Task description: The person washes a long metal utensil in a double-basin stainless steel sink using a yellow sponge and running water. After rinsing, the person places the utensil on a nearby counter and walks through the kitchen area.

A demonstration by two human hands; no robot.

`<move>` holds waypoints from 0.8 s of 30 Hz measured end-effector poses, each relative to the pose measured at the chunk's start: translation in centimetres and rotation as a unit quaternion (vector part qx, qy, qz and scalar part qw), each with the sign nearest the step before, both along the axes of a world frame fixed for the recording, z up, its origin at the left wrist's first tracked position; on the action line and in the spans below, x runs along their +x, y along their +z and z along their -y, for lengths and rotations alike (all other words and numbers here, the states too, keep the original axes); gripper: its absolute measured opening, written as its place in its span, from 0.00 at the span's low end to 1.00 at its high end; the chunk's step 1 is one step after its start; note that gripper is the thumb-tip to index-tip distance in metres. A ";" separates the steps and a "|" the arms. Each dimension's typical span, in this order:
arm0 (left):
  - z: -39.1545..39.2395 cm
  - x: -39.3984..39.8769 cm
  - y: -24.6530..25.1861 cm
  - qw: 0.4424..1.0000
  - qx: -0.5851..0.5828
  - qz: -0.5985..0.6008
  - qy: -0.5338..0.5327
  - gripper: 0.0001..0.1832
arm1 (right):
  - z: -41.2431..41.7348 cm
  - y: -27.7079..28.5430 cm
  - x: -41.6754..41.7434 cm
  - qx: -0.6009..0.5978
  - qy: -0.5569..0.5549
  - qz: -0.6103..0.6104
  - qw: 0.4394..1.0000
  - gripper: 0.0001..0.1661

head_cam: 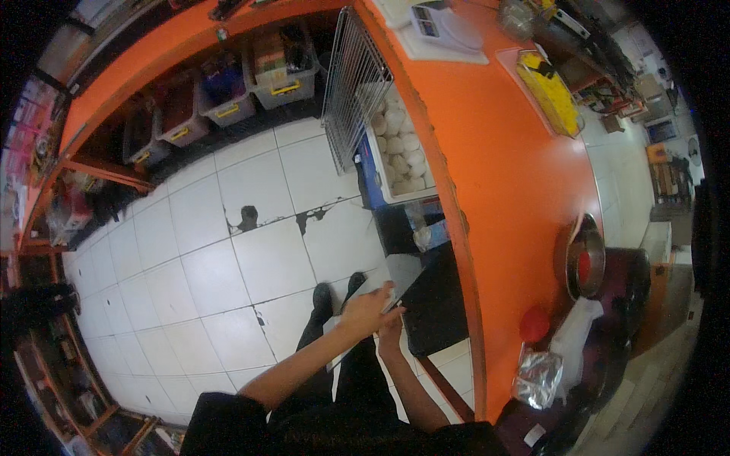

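Both hands are low in front of my body, over my dark trousers and beside the orange table's edge. My left hand (365,312) reaches across with its fingers extended against a pale, flat, sheet-like thing (373,289) whose kind I cannot make out. Close below its fingertips, my right hand (391,330) is partly covered; what it grips is hidden. Just beyond the hands lies a black surface (436,308) under the table. Farther up, a white tub (388,191) holds many round, pale dough balls (402,145).
On the orange tabletop (490,188) are a kitchen scale (447,28), a tray of yellow food (550,94), a metal pan (575,259) and crumpled foil (538,379). Wire racks (353,85) lean by the tub. Grey bins (282,91) stand under the far counter. The tiled floor (268,262) has broken patches.
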State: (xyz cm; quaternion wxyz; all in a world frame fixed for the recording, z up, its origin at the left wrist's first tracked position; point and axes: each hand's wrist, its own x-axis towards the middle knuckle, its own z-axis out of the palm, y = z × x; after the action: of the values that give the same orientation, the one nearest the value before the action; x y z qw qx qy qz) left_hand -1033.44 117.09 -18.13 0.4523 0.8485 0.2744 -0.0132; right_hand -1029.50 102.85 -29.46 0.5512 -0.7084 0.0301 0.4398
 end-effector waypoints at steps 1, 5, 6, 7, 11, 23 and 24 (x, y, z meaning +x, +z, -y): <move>-0.7 -1.5 -1.5 0.996 -0.058 0.021 0.061 0.27 | -0.2 -1.7 0.8 -0.021 -0.003 -0.010 1.000 0.22; -1.9 -10.2 -6.5 0.946 -0.150 -0.036 0.285 0.17 | -1.9 -5.9 3.8 -0.117 -0.032 0.007 0.993 0.18; -1.4 -12.8 -8.0 0.933 -0.148 -0.038 0.327 0.16 | -2.6 -5.1 4.9 -0.133 0.064 0.004 0.989 0.21; 0.0 -15.6 -9.5 0.918 -0.150 -0.039 0.366 0.14 | -2.9 -5.3 5.3 -0.129 0.043 -0.008 0.991 0.21; 9.0 -28.6 -15.9 0.911 -0.128 -0.250 0.302 0.17 | -4.0 -6.5 6.5 -0.160 -0.024 -0.045 0.986 0.20; 23.3 -37.2 -16.8 0.816 -0.352 -0.344 0.303 0.20 | -7.0 -13.7 18.2 -0.123 -0.218 -0.096 0.963 0.08; 23.2 -36.7 -17.0 0.819 -0.346 -0.354 0.291 0.20 | -7.5 -13.8 19.3 -0.133 -0.229 -0.105 0.959 0.08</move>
State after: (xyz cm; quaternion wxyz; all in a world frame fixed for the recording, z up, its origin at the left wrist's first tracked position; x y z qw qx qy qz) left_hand -1070.12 93.85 -35.14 0.5707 0.4534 0.6272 -0.2747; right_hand -1010.19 110.34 -43.26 0.5317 -0.6991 0.3075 0.3661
